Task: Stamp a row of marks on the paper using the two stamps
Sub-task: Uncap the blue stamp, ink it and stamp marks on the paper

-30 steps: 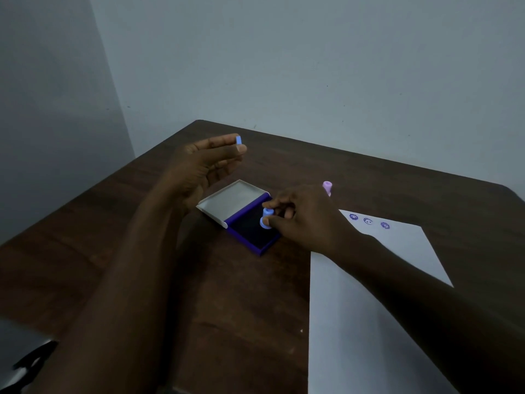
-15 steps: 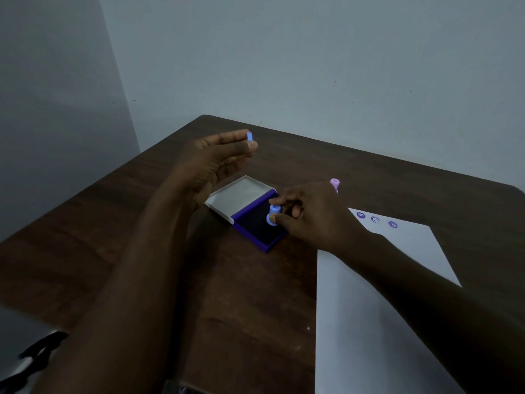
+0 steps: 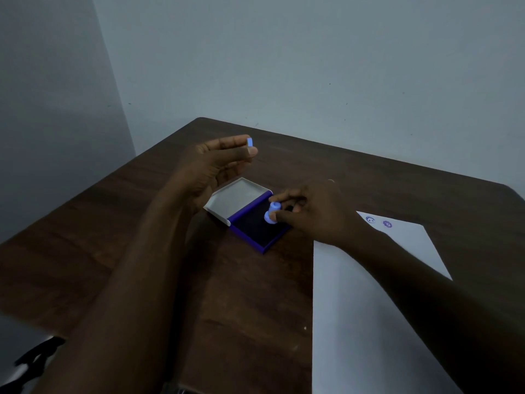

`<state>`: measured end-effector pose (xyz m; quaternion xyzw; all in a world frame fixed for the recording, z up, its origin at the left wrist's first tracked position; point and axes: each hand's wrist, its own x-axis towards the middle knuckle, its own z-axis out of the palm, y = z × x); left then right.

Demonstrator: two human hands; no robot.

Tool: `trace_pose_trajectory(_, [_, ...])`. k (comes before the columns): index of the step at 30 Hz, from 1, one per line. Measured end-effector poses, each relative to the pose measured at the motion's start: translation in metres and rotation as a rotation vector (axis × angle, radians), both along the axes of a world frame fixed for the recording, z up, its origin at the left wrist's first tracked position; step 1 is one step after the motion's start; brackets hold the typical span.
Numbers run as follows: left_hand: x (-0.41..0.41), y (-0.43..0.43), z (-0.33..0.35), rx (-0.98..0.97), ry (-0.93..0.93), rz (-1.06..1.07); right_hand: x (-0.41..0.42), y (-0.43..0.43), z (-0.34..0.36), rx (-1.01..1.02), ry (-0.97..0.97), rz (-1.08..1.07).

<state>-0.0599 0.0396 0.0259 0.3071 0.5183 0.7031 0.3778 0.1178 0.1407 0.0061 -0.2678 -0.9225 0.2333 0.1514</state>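
Head view, left to right: our left hand (image 3: pixel 216 163) hovers, pinching a small blue plastic cap (image 3: pixel 249 142); our right hand (image 3: pixel 315 211) grips the blue round plastic stamp (image 3: pixel 272 213), tilted on the purple hinged ink pad (image 3: pixel 257 226) on the dark wooden surface (image 3: pixel 142 251). That tilt risks uneven inking. The smooth white paper sheet (image 3: pixel 369 294) bears two purple marks (image 3: pixel 379 222).

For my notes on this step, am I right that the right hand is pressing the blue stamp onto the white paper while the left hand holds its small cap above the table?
Not quite: the head view shows the right hand pressing the blue stamp onto the ink pad, not the white paper. The left hand does hold the small cap above the table.
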Motion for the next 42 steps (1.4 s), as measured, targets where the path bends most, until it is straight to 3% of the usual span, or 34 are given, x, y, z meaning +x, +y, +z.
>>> trace_pose_trajectory(2, [-0.001,0.000,0.000,0.004,-0.007,-0.002,0.008,0.005,0.006,-0.275,0.194,-0.085])
trace_pose_trajectory(5, [0.001,0.000,0.001,0.003,-0.022,-0.004,0.027,0.013,0.017,-0.884,0.524,-0.251])
trace_pose_trajectory(8, [0.006,0.004,0.002,0.001,-0.038,-0.042,0.049,0.019,0.021,-1.359,0.738,-0.353])
trace_pose_trajectory(11, [0.013,0.006,0.004,-0.003,-0.061,-0.089,0.065,0.021,0.026,-1.513,0.817,-0.343])
trace_pose_trajectory(18, [0.059,0.013,0.008,0.005,-0.124,-0.273,0.089,0.025,0.032,-1.625,0.912,-0.251])
trace_pose_trajectory(26, [0.096,0.019,0.004,0.000,-0.150,-0.439,0.119,0.033,0.029,-1.546,0.952,-0.231])
trace_pose_trajectory(30, [0.096,0.023,0.000,-0.018,-0.149,-0.417,0.148,0.048,0.040,-1.214,0.865,-0.349])
trace_pose_trajectory(36, [0.101,0.030,-0.010,-0.058,-0.022,-0.450,0.183,0.079,0.041,-0.573,0.497,-0.539])
trace_pose_trajectory(42, [0.105,0.036,-0.018,-0.126,0.048,-0.428,0.183,0.094,0.013,-0.240,0.305,-0.556])
